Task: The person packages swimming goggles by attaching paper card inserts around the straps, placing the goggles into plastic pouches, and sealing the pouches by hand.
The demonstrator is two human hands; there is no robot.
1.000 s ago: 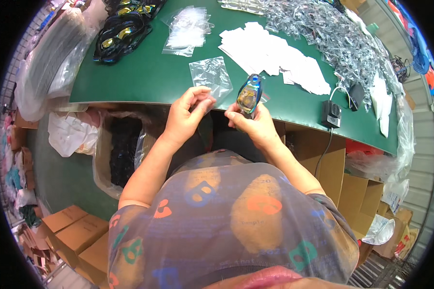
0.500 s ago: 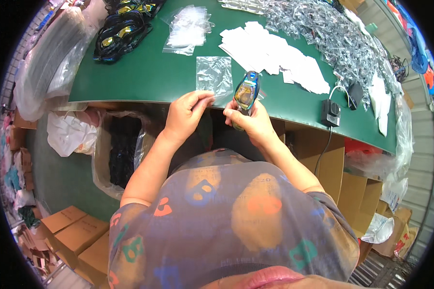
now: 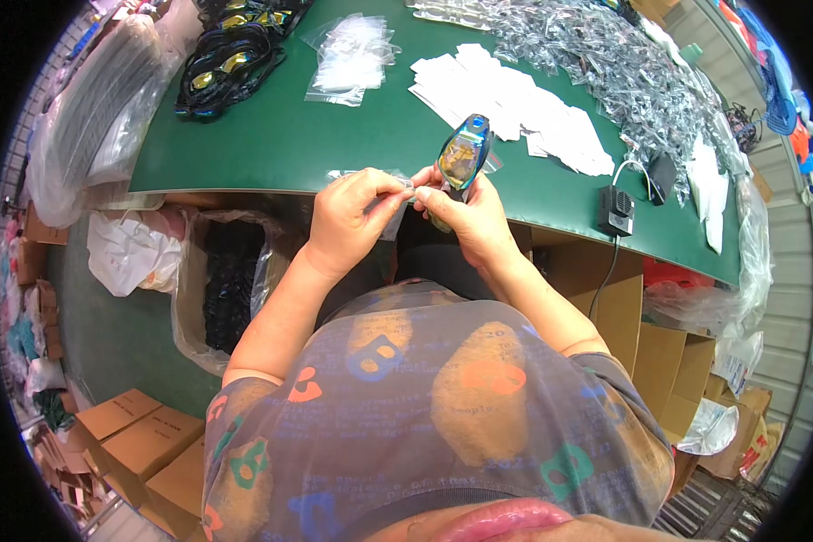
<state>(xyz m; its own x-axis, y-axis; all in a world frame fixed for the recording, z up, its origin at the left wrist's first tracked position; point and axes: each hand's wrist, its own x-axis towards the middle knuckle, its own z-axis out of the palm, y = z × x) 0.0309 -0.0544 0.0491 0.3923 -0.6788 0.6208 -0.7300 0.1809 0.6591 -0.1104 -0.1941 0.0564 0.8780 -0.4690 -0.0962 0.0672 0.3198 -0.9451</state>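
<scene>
A pair of swim goggles (image 3: 463, 158) with shiny yellow-blue mirrored lenses stands upright in my right hand (image 3: 481, 221), its fingers closed around the lower part. My left hand (image 3: 350, 221) pinches the edge of a clear plastic bag (image 3: 392, 228) between thumb and forefinger. That bag now hangs over the table's front edge, partly hidden behind my left fingers. The thumb and fingertips of my right hand meet the left fingertips at the bag's edge. Both hands are at the near edge of the green table (image 3: 244, 149).
At the back left lie several black goggles (image 3: 221, 72). A stack of clear bags (image 3: 350, 59) and spread white cards (image 3: 488, 90) lie farther back. Small clear packets (image 3: 596, 59) heap up at the right. A black corded device (image 3: 616, 210) stands near the right front edge.
The bag that lay flat on the table has been pulled toward me by my left hand. My hands have come together at its edge, and the goggles have risen slightly.
</scene>
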